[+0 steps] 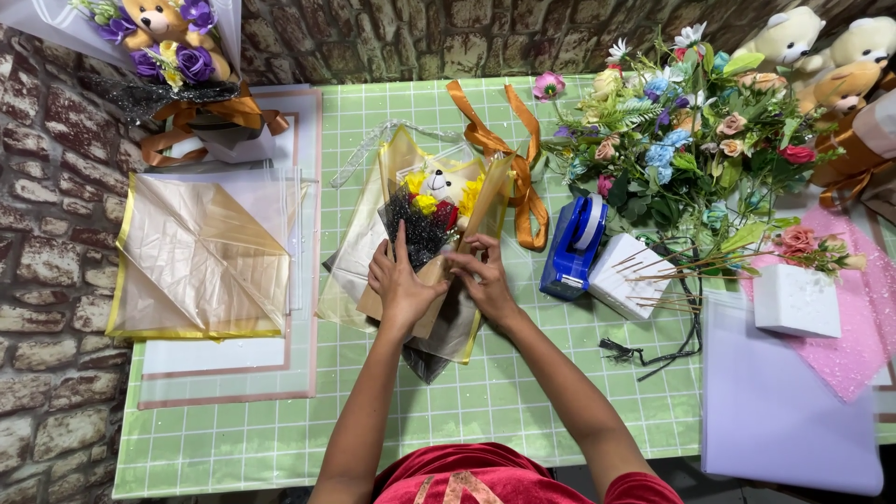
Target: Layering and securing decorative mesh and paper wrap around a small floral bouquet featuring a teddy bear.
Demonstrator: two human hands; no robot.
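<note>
Holding a small bouquet (431,245) on the green grid mat (280,439), near the middle of the table. Left hand (399,285) lying flat on the wrapping, fingers spread and pressed on the gold-edged paper, thumb near the other hand. Right hand (483,278) touching the same wrap from the right side, fingertips pinched together on a fold of the paper. Inside the wrap: a little cream teddy bear, yellow and red flowers, dark glitter mesh.

Just to the right of the bouquet, an orange ribbon (515,163) in loops, and beside it a blue tape dispenser (574,245). Next to the dispenser, a white foam block (623,275) with thin sticks on it. Further right, a big heap of artificial flowers (691,140), a second white block (796,301), a pink sheet (863,327) and a lilac sheet (775,411). On the left, well apart from the hands, a folded gold sheet (201,257) on clear sheets, and at the top left corner a finished bouquet with a brown bear and purple flowers (168,42). At the top right corner, some plush bears (826,56).
</note>
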